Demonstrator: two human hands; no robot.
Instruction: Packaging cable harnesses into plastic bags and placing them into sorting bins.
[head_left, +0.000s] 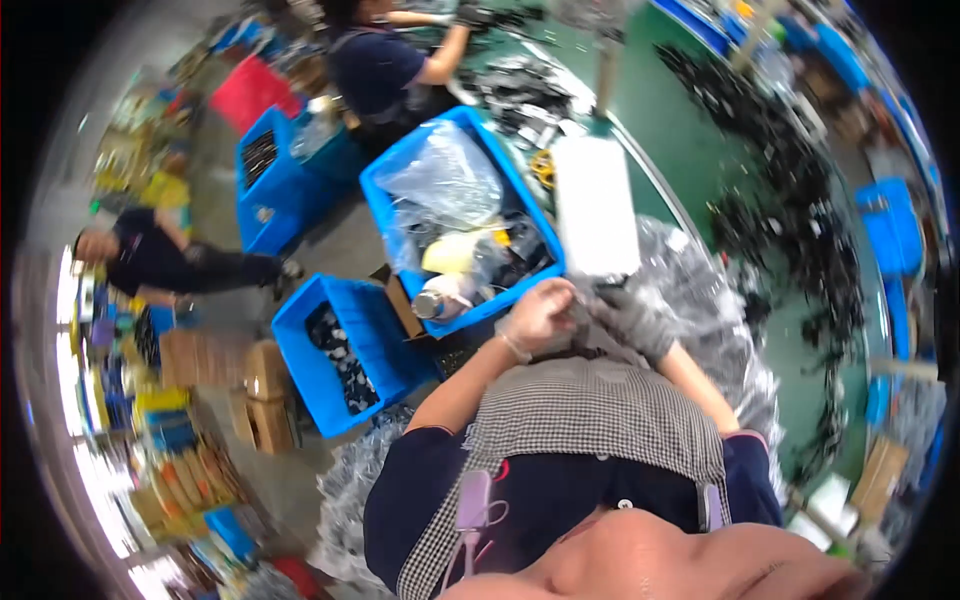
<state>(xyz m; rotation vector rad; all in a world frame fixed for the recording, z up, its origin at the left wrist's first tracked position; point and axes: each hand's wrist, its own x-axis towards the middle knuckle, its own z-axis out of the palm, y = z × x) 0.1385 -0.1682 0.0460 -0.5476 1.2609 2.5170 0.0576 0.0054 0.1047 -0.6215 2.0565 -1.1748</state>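
My left hand [540, 314] is in front of my apron, its fingers curled together in a pinch; whatever they hold is too small to make out. Close beside it, my right hand [638, 322] wears a grey glove and is blurred, with bent fingers turned toward the left one. A white box [596, 205] stands on the bench just beyond both hands. Clear plastic bags [685, 280] are heaped to the right of my gloved hand. My checked apron [600, 415] lies close below the hands.
A blue bin [378, 190] with plastic bags and a bottle [430, 304] stands ahead left, another blue bin [300, 350] nearer. Black parts [790, 210] cover part of the green bench [665, 130]. A co-worker [375, 70] works ahead; another person [150, 250] is at far left.
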